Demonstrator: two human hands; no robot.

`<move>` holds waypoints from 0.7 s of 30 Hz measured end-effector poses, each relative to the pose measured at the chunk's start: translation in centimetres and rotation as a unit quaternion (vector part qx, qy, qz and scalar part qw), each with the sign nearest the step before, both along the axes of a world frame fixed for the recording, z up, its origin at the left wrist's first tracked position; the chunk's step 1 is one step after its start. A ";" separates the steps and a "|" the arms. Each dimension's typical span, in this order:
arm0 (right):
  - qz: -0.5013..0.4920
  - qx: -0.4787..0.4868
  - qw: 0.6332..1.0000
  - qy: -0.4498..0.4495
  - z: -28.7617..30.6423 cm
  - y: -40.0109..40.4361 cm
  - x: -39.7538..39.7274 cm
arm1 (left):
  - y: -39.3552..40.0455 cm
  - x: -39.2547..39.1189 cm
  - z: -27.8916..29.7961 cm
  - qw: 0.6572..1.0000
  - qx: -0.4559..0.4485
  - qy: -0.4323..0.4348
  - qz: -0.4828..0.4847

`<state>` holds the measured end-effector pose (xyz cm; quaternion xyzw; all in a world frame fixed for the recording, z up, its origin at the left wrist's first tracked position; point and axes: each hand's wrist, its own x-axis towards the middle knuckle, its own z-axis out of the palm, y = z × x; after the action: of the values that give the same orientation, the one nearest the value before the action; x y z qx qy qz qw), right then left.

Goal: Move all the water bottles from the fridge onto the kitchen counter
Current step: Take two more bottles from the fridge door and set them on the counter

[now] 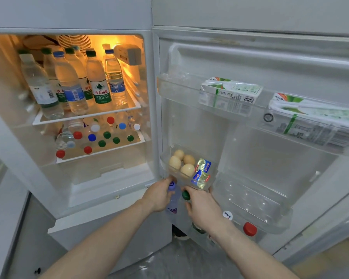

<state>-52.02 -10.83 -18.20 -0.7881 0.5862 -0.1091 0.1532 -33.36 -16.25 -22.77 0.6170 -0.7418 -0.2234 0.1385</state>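
On the far left, inside the lit white fridge [73,178], clear plastic water bottles with green and blue caps [77,83] are standing crowded on the top shelf, and a second batch with red, green, blue and white caps [101,137] is sitting on the shelf below; none of these has been taken out yet. Moving right to the foot of the open door, the left hand [159,195] is curling around the neck of a clear bottle with a pale purple cap [172,187], which is standing in the lowest door rack. Just beside it, the right hand [203,210] is closing its fingers around a clear bottle with a dark green cap [186,195] in the same rack. Further right, a red-capped bottle [249,229] and a white-capped one [227,215] are waiting in that rack.

The step in hand appears to be the pick-up of a pair from the door. The next move is probably calling for a straight upward lift, since the clear egg tray [165,166] is hanging close above both caps, and then a turn toward the counter, which is out of view.
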 end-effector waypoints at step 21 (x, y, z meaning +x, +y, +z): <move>0.085 -0.005 0.993 0.080 -0.5 -1.4 -0.5 | 8.8 1.3 3.1 0.963 -0.171 0.133 0.159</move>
<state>-52.49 -12.22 -18.68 -0.8418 0.5271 -0.0348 0.1107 -32.05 -7.50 -19.71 0.6589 -0.6361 -0.1480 0.3733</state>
